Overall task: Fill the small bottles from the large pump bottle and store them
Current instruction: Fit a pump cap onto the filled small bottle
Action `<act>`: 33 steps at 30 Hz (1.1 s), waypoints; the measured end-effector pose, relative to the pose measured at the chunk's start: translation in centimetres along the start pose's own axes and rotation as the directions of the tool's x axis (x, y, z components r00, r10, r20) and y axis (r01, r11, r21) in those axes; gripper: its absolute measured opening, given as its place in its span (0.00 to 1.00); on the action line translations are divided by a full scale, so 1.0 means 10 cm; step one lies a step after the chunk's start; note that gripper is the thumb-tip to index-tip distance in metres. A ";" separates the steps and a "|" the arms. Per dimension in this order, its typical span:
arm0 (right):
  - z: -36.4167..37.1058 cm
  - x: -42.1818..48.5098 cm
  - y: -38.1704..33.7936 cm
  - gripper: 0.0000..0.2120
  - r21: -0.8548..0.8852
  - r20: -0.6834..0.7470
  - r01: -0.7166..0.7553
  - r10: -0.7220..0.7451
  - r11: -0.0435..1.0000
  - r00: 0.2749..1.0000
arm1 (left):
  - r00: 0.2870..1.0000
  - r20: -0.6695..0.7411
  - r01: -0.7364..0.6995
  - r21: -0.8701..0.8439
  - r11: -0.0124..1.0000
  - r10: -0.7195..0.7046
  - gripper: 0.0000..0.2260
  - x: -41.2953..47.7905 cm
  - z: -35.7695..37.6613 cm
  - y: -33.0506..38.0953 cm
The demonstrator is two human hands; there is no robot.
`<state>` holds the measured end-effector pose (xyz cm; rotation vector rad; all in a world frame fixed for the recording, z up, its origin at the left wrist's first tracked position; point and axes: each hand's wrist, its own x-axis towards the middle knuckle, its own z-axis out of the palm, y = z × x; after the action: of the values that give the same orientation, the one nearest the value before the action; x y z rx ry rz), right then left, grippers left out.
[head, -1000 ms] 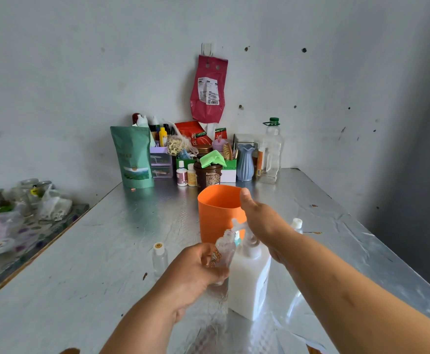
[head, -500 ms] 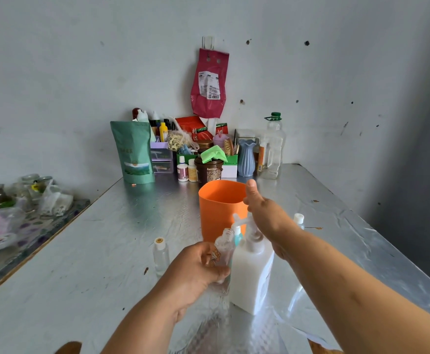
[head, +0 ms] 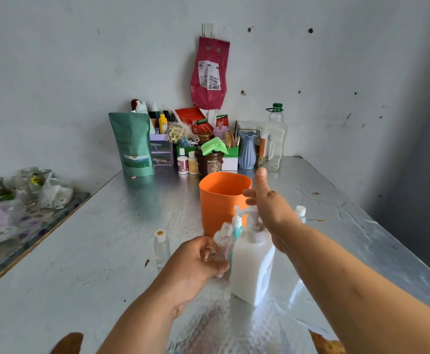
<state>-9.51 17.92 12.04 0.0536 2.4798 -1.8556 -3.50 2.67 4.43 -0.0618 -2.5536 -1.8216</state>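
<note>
Pump bottle [head: 253, 267], white and square-bodied, is stood upright on the counter [head: 81, 251], just right of the left hand [head: 196, 261] and directly under the right hand [head: 270, 208]. Its pump head [head: 243, 212] is covered from above by the right hand. The fingers are held straight, index pointed up and away, and nothing is curled round the pump. Whether the palm is pressing or only resting cannot be told.

A small clear bottle [head: 223, 242] is gripped in the left hand, fingers wrapped round its body. Its cap is off and the open neck is tilted toward the spout, just below it. No liquid is made out inside. Neck and spout tip are close but not clearly lined up.

Step judged: filling of one small bottle, at the pumping stage. For the next move, the neck would need to be brought squarely under the spout tip. The head would then be pressed slowly, with the small bottle held steady so nothing is run down its side.

Between the gripped bottle and the pump bottle, a teal bottle [head: 237, 227] with a white cap is partly hidden. Left of the left hand, a capped clear bottle [head: 161, 247] is stood apart on the counter. Past the right wrist, a white-capped bottle [head: 300, 213] is half hidden. An orange cup [head: 221, 200] is stood just beyond both hands, likely the storage spot. Well beyond it, clutter is stacked at the wall: a green pouch [head: 132, 144], a blue vase [head: 247, 150] and a clear jug [head: 274, 141].
</note>
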 end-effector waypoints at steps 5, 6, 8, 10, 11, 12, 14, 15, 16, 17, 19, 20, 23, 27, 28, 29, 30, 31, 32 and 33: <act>-0.09 0.00 0.09 0.39 0.059 -0.059 0.029 -0.025 0.998 0.998 | 0.999 0.025 0.024 -0.044 0.999 -0.023 0.07 -0.05 0.01 0.04; -0.12 -0.01 0.13 0.38 0.079 -0.089 0.042 -0.035 0.996 0.995 | 0.999 0.028 0.040 -0.047 0.998 -0.039 0.08 -0.06 0.00 0.03; -0.20 -0.03 0.21 0.33 0.118 -0.177 0.079 -0.058 0.990 0.982 | 0.998 0.013 0.061 -0.052 0.997 -0.060 0.12 -0.07 -0.01 0.01; -0.28 -0.06 0.33 0.27 0.159 -0.259 0.093 -0.049 0.983 0.965 | 0.998 -0.001 0.067 -0.066 0.996 -0.068 0.13 -0.08 0.00 -0.03; -0.33 -0.09 0.42 0.23 0.176 -0.286 0.082 -0.029 0.981 0.958 | 0.998 -0.005 0.068 -0.074 0.995 -0.068 0.14 -0.09 0.01 -0.05; -0.37 -0.10 0.50 0.19 0.193 -0.303 0.067 -0.005 0.979 0.953 | 0.998 -0.011 0.065 -0.073 0.995 -0.066 0.14 -0.10 0.02 -0.08; -0.46 -0.15 0.69 0.14 0.212 -0.325 0.013 0.058 0.977 0.944 | 0.998 -0.009 0.062 -0.045 0.997 -0.063 0.17 -0.14 0.04 -0.14; -0.50 -0.16 0.78 0.13 0.194 -0.323 -0.027 0.090 0.981 0.942 | 0.998 -0.014 0.062 -0.031 0.998 -0.062 0.19 -0.16 0.05 -0.16; -0.54 -0.19 0.87 0.14 0.156 -0.312 -0.080 0.126 0.985 0.942 | 0.998 -0.021 0.061 -0.020 0.998 -0.062 0.19 -0.18 0.05 -0.20; -0.58 -0.20 0.95 0.15 0.102 -0.294 -0.139 0.163 0.985 0.942 | 0.998 -0.033 0.060 -0.006 0.998 -0.060 0.19 -0.20 0.05 -0.22; -0.65 -0.23 1.10 0.16 -0.028 -0.273 -0.229 0.213 0.973 0.938 | 0.997 -0.047 0.057 0.051 0.997 -0.054 0.20 -0.22 0.06 -0.27; -0.69 -0.24 1.16 0.17 -0.095 -0.277 -0.255 0.220 0.962 0.935 | 0.997 -0.049 0.059 0.074 0.995 -0.056 0.20 -0.24 0.07 -0.29; -0.78 -0.19 1.28 0.21 -0.312 -0.308 -0.313 0.217 0.897 0.927 | 0.996 -0.053 0.070 0.067 0.995 -0.067 0.17 -0.30 0.10 -0.34; -0.79 -0.07 1.34 0.26 -0.524 -0.326 -0.367 0.218 0.769 0.920 | 0.995 -0.045 0.091 0.048 0.995 -0.089 0.15 -0.34 0.13 -0.41; -0.78 -0.05 1.33 0.26 -0.553 -0.324 -0.372 0.219 0.746 0.920 | 0.995 -0.045 0.096 0.047 0.994 -0.094 0.15 -0.34 0.14 -0.42; -0.76 -0.03 1.32 0.27 -0.568 -0.324 -0.380 0.226 0.730 0.919 | 0.994 -0.045 0.098 0.047 0.994 -0.095 0.15 -0.35 0.14 -0.44; -0.74 -0.01 1.30 0.27 -0.573 -0.325 -0.389 0.236 0.721 0.916 | 0.994 -0.044 0.098 0.050 0.994 -0.095 0.15 -0.36 0.14 -0.45; -0.72 0.00 1.27 0.26 -0.579 -0.323 -0.397 0.247 0.712 0.914 | 0.994 -0.044 0.101 0.052 0.994 -0.099 0.15 -0.38 0.14 -0.46; -0.71 0.02 1.26 0.25 -0.588 -0.323 -0.402 0.252 0.702 0.912 | 0.994 -0.043 0.107 0.056 0.993 -0.105 0.15 -0.39 0.13 -0.48; -0.70 0.04 1.27 0.24 -0.596 -0.321 -0.404 0.256 0.694 0.912 | 0.993 -0.043 0.112 0.060 0.992 -0.109 0.15 -0.40 0.13 -0.49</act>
<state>-9.35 28.20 1.85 0.6611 2.8614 -0.8039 0.31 2.16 -0.70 0.1170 -2.6336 -1.7569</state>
